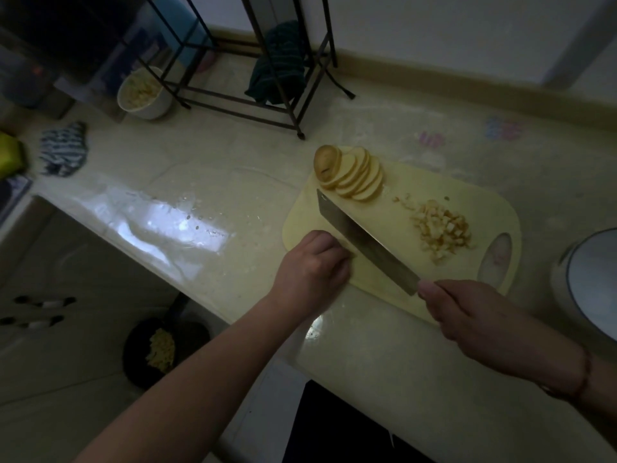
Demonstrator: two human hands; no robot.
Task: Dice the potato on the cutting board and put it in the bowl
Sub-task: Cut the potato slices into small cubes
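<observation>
Yellow cutting board (384,228), striped cloth (63,149)

Legible text: none. No labels, brands, nos. or signs readable on any item. Faint pink/purple marks on the countertop (434,142), beyond the right hand (474,315), are blurred shapes, not letters. Scene is dim; fine print can't be made out.

A dim home kitchen, shown by a pale glossy countertop (187,182) along a wall, a yellow cutting board (394,228) with sliced potato (350,172), a cleaver (364,242), a white bowl (143,93) of diced food, dishcloths and a black wire rack (253,61).
</observation>
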